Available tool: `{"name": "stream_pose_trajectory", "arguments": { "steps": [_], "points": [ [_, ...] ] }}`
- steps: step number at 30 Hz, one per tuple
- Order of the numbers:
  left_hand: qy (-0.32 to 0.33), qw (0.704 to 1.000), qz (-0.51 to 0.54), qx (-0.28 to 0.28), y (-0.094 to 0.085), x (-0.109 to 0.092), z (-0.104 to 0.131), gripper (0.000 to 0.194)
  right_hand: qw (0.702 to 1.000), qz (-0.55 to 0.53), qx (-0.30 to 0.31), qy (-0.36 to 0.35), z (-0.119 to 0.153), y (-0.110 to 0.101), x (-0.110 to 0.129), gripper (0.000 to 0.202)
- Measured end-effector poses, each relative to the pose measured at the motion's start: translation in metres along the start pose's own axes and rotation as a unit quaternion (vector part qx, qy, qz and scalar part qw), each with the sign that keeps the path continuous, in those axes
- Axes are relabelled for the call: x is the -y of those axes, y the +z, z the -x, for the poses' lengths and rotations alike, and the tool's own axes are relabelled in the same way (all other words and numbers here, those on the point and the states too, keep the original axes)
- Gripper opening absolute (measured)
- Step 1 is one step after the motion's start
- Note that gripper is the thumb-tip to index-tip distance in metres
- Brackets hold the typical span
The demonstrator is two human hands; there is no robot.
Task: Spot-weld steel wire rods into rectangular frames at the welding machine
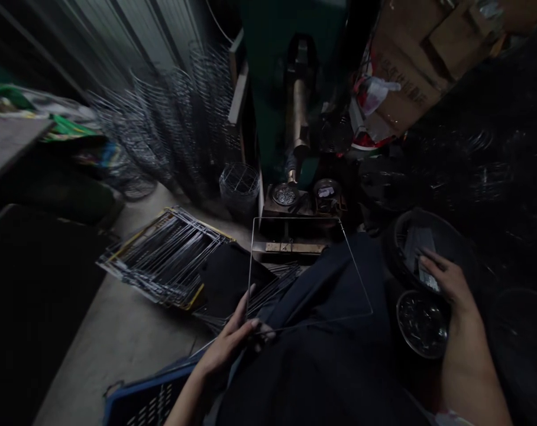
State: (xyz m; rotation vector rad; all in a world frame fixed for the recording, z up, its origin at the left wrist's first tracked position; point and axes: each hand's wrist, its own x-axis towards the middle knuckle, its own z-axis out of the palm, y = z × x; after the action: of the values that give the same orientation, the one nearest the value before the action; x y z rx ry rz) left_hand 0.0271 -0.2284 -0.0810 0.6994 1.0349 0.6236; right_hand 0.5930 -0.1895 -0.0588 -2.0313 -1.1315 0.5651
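My left hand [233, 343], low and left of centre in the frame, is pinched shut on the near left corner of a wire frame [339, 228]. The frame stretches up and right from that grip across my dark-trousered lap [330, 307], its far edge reaching the welding machine's base [295, 204] at mid-frame. It's a thin, bright, bare rectangle, empty inside. My right hand [443, 278], at the right edge, rests with fingers loosely curled on small metal pieces [417, 248] in a dark round basin [450, 236]; a bowl of parts [421, 322] sits just below.
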Motion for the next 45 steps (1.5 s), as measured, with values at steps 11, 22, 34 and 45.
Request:
{"name": "stream_pose_trajectory", "arguments": {
  "steps": [11, 22, 34, 45],
  "points": [
    [0.060, 0.988, 0.115, -0.089, -0.024, 0.012, 0.012, 0.100, 0.989, 0.043, 0.114, -0.082, 0.039, 0.010, 0.123, 0.061],
    [0.069, 0.991, 0.104, -0.038, -0.001, -0.006, -0.006, 0.095, 0.907, 0.089, 0.323, -0.254, 0.097, 0.085, 0.158, 0.057],
    [0.070, 0.992, 0.103, -0.025, 0.004, -0.005, -0.009, 0.097, 0.873, 0.123, 0.359, -0.306, 0.095, 0.124, 0.140, 0.056],
    [0.085, 0.988, 0.128, 0.033, 0.022, 0.002, -0.031, 0.102, 0.856, 0.041, 0.389, -0.339, 0.133, 0.174, 0.160, 0.065]
  ]
}}
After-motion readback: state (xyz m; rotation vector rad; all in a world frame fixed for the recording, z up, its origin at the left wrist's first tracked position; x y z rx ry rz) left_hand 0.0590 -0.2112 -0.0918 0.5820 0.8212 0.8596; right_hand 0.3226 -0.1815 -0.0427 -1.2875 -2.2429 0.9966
